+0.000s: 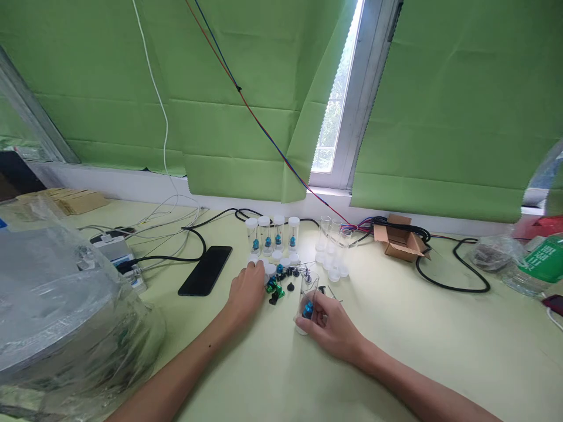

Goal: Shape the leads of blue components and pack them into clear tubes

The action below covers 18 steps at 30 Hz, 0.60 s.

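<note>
My right hand (332, 325) is closed around a clear plastic tube (309, 287) that stands upright with a blue part (308, 309) inside. Thin wire shows at the tube's open top. My left hand (247, 292) reaches among the loose white caps (269, 271), fingers curled down, their tips hidden. Between the hands lies a pile of small green parts (277, 287), black parts (291, 287) and bits of metal. Behind it stand several capped tubes (264, 237), each with a blue part inside. Several uncapped tubes (324, 234) stand at the right.
A black phone (205, 271) lies left of my left hand. Plastic-wrapped bulk (74, 310) fills the left side. An open cardboard box (401, 239) and black cables (457, 287) sit at the back right, with a green-labelled bottle (539, 266) beyond. A power strip (116, 258) is at left.
</note>
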{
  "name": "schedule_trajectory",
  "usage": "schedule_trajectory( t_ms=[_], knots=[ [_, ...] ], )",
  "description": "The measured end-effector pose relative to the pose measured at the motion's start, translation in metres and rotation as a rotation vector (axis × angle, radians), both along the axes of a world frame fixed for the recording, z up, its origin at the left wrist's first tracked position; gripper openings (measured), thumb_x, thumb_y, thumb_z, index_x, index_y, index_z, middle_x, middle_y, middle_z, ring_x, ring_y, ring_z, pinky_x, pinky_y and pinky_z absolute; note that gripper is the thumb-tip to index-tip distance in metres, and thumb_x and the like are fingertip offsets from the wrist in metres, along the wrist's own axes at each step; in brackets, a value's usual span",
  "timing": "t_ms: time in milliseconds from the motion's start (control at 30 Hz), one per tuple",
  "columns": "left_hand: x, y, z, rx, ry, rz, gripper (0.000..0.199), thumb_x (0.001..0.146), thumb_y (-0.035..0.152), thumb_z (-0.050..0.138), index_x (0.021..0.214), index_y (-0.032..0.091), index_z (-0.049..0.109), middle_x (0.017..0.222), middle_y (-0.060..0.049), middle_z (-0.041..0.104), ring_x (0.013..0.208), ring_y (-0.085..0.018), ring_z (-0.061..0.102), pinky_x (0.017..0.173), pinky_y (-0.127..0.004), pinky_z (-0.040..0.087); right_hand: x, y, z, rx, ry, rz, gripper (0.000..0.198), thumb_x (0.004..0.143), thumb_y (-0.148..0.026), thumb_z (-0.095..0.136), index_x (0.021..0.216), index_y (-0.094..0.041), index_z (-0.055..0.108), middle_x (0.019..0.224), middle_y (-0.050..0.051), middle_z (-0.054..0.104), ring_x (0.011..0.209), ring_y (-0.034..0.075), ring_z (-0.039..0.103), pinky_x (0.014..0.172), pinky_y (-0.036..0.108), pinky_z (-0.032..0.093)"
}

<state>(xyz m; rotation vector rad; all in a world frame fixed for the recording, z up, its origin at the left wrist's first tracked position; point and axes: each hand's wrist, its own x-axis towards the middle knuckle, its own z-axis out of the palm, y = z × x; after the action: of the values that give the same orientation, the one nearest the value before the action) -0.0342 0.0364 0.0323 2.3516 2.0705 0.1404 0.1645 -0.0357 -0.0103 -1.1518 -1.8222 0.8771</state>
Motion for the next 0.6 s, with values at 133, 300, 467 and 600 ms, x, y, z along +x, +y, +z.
schedule_trajectory(
  t_ms=[133, 300, 467, 600],
  knots=[
    [0.000, -0.001, 0.006, 0.005, 0.018, 0.004, 0.041, 0.081, -0.002, 0.037, 0.118, 0.010, 0.050, 0.101, -0.019, 0.064, 0.097, -0.032, 0.062, 0.068, -0.035, 0.044, 0.000, 0.000, 0.002, 0.009, 0.004, -0.008, 0.014, 0.083, -0.031, 0.065, 0.087, -0.019, 0.058, 0.066, -0.004, 0.053, 0.057, 0.012, 0.043, 0.053, 0.024, 0.036],
    [0.000, -0.002, 0.010, 0.121, -0.062, 0.008, 0.030, 0.086, 0.005, 0.037, 0.111, 0.013, 0.051, 0.093, -0.015, 0.066, 0.085, -0.029, 0.064, 0.063, -0.032, 0.041, 0.000, 0.001, 0.002, 0.012, 0.008, -0.010, 0.015, 0.083, -0.031, 0.065, 0.089, -0.020, 0.057, 0.065, -0.004, 0.051, 0.056, 0.011, 0.043, 0.053, 0.023, 0.036],
    [0.007, -0.007, 0.006, 0.316, -0.475, -0.240, 0.024, 0.098, 0.029, 0.032, 0.103, 0.020, 0.054, 0.095, -0.006, 0.065, 0.078, -0.020, 0.062, 0.065, -0.030, 0.044, 0.000, 0.001, 0.003, 0.016, 0.015, -0.023, 0.014, 0.082, -0.029, 0.065, 0.088, -0.020, 0.056, 0.062, -0.005, 0.047, 0.056, 0.012, 0.042, 0.052, 0.023, 0.035],
    [0.015, -0.012, -0.003, 0.319, -0.759, -0.359, 0.027, 0.097, 0.035, 0.039, 0.109, 0.020, 0.058, 0.099, -0.006, 0.065, 0.084, -0.018, 0.061, 0.071, -0.029, 0.049, 0.001, 0.000, 0.004, 0.025, -0.010, -0.042, 0.016, 0.084, -0.032, 0.064, 0.090, -0.020, 0.055, 0.059, -0.006, 0.041, 0.053, 0.011, 0.038, 0.051, 0.024, 0.032]
  ],
)
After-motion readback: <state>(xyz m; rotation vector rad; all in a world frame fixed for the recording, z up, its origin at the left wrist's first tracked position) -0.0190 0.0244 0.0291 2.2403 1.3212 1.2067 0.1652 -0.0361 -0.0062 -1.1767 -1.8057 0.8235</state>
